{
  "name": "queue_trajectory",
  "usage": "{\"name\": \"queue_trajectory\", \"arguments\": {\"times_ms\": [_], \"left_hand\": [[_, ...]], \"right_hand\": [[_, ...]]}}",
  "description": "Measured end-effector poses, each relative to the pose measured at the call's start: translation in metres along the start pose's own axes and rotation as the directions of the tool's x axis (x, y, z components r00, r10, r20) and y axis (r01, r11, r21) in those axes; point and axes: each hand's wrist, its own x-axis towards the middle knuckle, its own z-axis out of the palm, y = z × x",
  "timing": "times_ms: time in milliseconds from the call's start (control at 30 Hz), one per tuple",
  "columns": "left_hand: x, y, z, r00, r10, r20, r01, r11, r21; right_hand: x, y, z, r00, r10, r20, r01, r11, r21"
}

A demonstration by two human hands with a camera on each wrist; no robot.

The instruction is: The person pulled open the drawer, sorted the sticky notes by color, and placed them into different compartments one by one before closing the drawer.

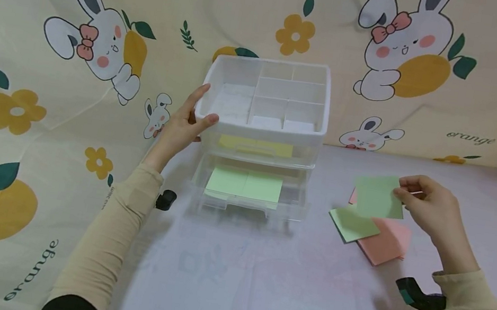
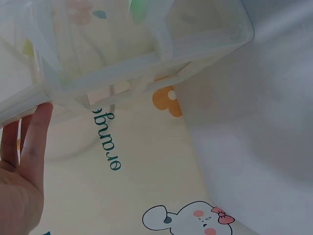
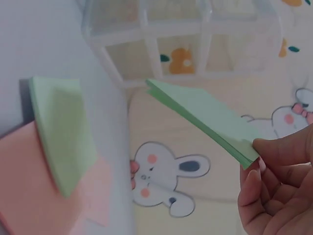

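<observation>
A white and clear plastic drawer organizer stands on the table, with a divided open tray on top. My left hand grips its left front corner, thumb on the rim and fingers along the side; fingers touch the edge in the left wrist view. With thumb and fingers my right hand pinches a thin pad of light green sticky notes, held above the table. Below it another green pad lies on pink sticky notes.
The organizer's bottom drawer is pulled forward and holds green notes side by side. Yellow notes show in the drawer above. A cloth printed with rabbits and oranges hangs behind the white tabletop.
</observation>
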Motion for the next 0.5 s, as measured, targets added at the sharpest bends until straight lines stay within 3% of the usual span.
{"name": "queue_trajectory", "arguments": {"times_ms": [500], "left_hand": [[0.000, 0.001, 0.000, 1.000, -0.009, 0.002, 0.009, 1.000, -0.003]], "right_hand": [[-0.006, -0.032, 0.004, 0.999, -0.040, 0.022, 0.034, 0.973, 0.227]]}}
